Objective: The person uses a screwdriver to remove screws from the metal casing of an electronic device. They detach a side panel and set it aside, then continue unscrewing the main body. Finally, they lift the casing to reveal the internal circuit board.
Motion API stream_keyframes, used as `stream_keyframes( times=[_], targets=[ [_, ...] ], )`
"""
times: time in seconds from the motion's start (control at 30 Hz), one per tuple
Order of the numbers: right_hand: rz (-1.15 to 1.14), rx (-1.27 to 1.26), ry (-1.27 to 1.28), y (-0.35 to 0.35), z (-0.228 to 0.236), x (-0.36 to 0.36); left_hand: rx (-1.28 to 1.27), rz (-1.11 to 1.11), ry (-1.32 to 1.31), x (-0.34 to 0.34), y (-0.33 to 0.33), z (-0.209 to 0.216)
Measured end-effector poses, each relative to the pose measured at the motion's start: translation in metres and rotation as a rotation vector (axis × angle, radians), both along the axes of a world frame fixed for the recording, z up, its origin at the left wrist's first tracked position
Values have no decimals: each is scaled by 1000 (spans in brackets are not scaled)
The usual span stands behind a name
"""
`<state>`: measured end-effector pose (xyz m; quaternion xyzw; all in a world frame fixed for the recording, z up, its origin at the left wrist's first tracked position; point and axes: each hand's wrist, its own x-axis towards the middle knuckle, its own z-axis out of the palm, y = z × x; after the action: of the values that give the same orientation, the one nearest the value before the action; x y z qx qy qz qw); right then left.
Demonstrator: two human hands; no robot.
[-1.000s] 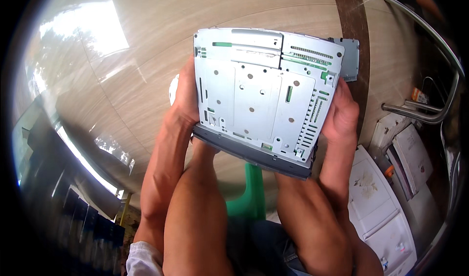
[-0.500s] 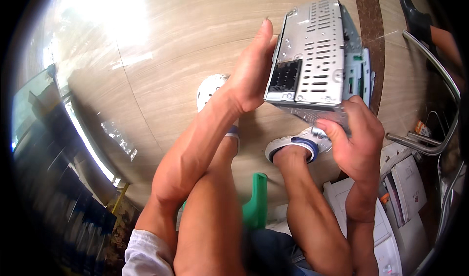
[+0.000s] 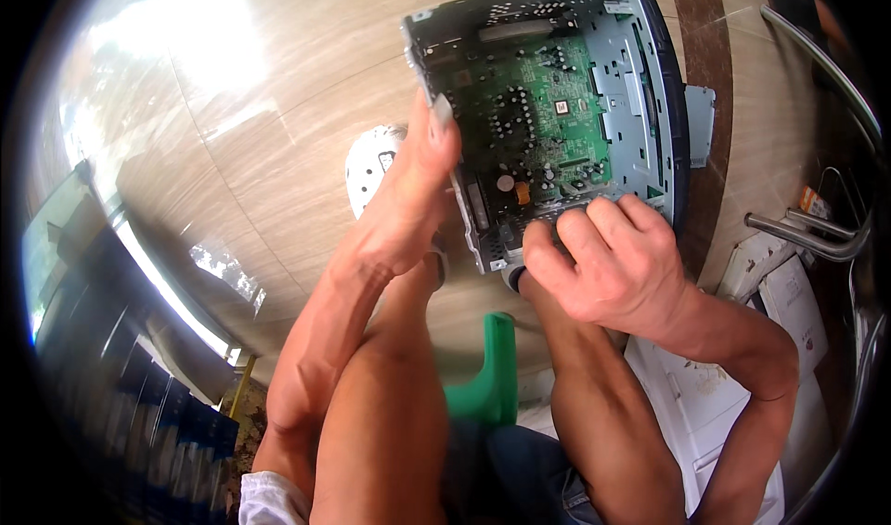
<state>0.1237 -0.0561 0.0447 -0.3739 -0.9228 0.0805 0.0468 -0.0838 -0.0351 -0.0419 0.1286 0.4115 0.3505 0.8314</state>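
Observation:
A car stereo hangs over the floor in front of my knees, its open side toward me. Inside the metal case lies a green circuit board with several small capacitors, a round silver part and an orange-yellow part. My left hand grips the left side of the case, thumb on the rim; its other fingers are hidden underneath. With fingers curled over the near wall, my right hand holds the lower right part of the case. Beyond the dark front panel, a pale metal plate sticks out to the right.
Shiny beige floor tiles with a dark brown strip lie below. A green plastic stool shows between my legs. White boxes and bent metal tubing are at the right; a glass-fronted case is at the left.
The car stereo has been turned over, from its slotted metal side to the open side with the circuit board. My right hand has shifted left and down along the near wall.

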Motion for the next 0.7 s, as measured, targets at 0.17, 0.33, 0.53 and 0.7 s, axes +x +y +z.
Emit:
stream_keyframes(
  times=[0.17,0.33,0.53,0.7],
  targets=[
    [41,29,-51,2,-2,2,-47,-119,-10,-4,15,17],
    [18,41,-78,6,5,4,-2,-36,1,4,12,13],
    [-69,95,-4,9,28,-7,-114,151,-171,-8,2,13],
    [-390,214,475,-7,38,18,-117,252,-136,-21,-1,9]
  ],
)
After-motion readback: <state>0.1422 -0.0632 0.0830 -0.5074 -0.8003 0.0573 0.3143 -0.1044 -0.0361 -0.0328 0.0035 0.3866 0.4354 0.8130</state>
